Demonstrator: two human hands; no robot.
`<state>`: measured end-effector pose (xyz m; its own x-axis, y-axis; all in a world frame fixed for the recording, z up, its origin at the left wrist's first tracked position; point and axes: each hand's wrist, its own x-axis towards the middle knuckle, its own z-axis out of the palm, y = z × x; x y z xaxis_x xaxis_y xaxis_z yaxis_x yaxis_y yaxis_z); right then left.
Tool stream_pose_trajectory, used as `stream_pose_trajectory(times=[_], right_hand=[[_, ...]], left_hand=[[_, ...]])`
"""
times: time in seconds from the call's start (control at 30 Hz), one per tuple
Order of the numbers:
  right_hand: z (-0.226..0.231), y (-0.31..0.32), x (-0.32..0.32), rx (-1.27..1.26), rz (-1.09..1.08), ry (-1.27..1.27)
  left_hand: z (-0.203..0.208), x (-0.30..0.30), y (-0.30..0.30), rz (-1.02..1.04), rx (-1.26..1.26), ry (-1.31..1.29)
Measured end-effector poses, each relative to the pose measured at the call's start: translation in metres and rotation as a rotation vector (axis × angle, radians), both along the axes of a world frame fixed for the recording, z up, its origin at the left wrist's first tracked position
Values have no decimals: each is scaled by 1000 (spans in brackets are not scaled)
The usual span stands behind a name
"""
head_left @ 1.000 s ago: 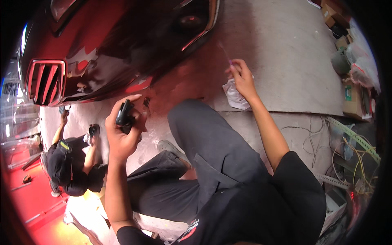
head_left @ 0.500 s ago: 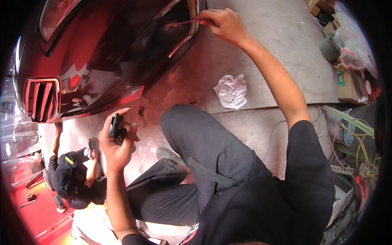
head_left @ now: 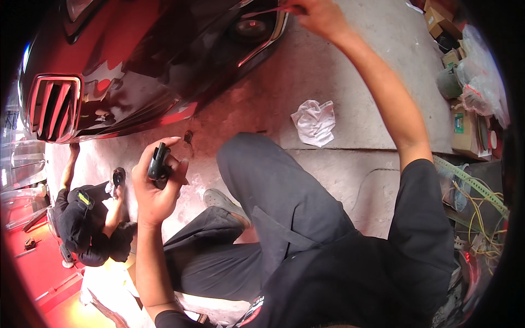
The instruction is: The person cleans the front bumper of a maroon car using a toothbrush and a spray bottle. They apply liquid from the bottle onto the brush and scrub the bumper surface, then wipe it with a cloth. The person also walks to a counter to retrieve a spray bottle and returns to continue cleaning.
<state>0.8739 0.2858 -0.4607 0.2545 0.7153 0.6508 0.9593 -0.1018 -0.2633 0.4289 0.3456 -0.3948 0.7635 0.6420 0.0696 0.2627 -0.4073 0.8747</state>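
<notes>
My left hand is raised, its fingers closed round a small glossy black object whose kind I cannot make out. At the top edge, my right hand reaches to the car's headlight. Between its fingers it pinches a thin pinkish strip, stretching left over the lamp; part of this hand lies near the frame's edge. The glossy dark and red car front fills the upper left, with a slatted grille at its left.
A crumpled white cloth lies on the concrete floor. At lower left a person in a dark cap works low beside the car. Boxes, plastic bags and loose yellow wires line the right side.
My right hand has moved up and slightly right with the strip, uncovering more of the headlight. The view has shifted a little. My left hand still grips the black object.
</notes>
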Motion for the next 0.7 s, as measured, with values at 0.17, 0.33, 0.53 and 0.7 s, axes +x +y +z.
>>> stream_pose_trajectory(times=[0.17,0.33,0.53,0.7], right_hand=[[-8,22,-5,70,34,-9],[-21,-1,7,50,-31,162],[-2,14,-21,-7,-25,25],[-10,-10,0,-53,-160,63]], left_hand=[[1,-2,2,8,16,-4],[8,-2,-3,0,11,-10],[4,-3,-3,41,-21,6],[8,-5,-2,15,-10,9]])
